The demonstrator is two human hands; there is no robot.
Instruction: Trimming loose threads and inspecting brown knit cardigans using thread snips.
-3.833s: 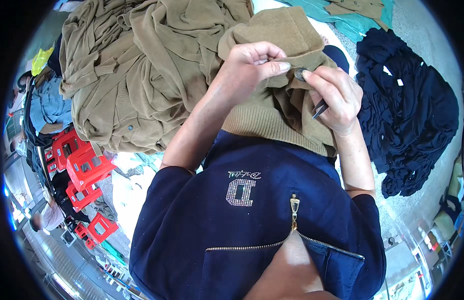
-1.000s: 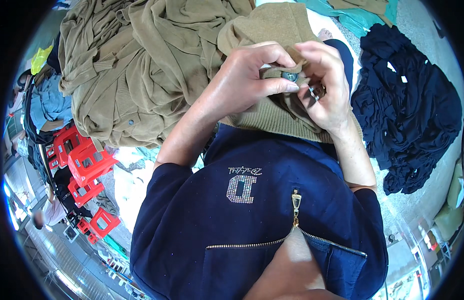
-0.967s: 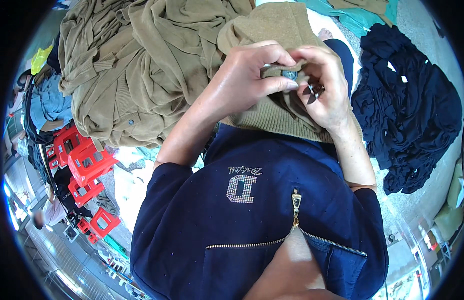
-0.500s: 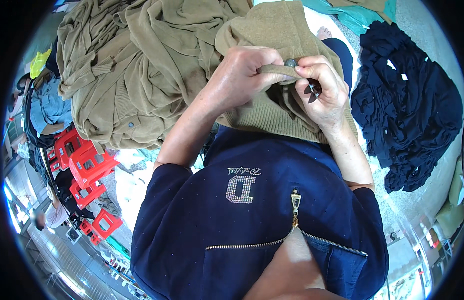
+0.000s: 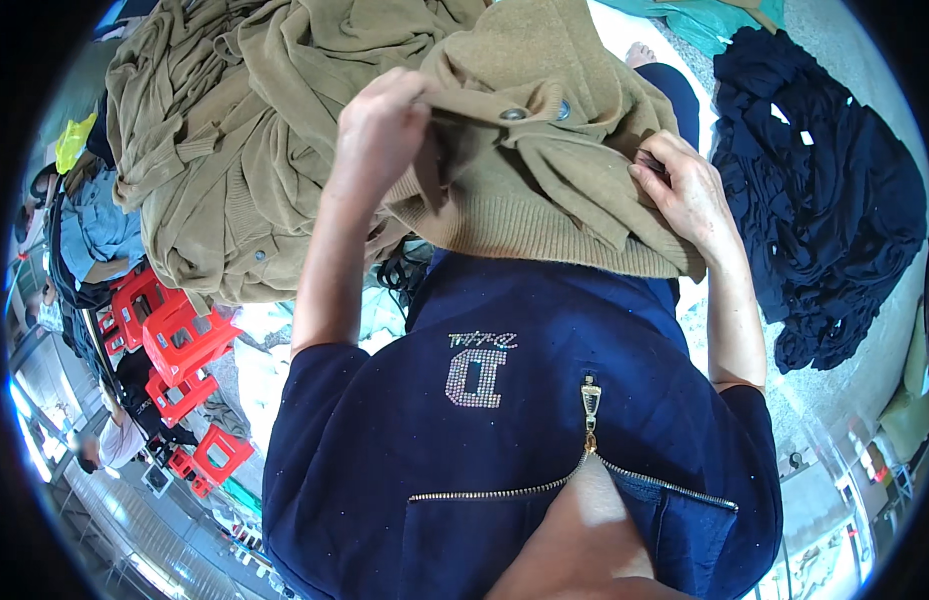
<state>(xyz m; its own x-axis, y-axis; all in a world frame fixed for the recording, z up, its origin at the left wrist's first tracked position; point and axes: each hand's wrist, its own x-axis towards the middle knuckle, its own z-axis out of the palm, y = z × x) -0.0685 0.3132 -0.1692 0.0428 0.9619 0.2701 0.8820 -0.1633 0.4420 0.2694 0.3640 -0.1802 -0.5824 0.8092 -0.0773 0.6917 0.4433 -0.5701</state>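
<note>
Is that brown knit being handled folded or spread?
The knit is loosely spread: the left hand holds one edge, the right hand is at the other side, hem showing.

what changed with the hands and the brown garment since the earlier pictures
The left hand moved left, still holding the brown garment by its band; the right hand let go of the band and moved right and slightly down. Two buttons now show between them. The brown pile and navy pile stayed in place.
</note>
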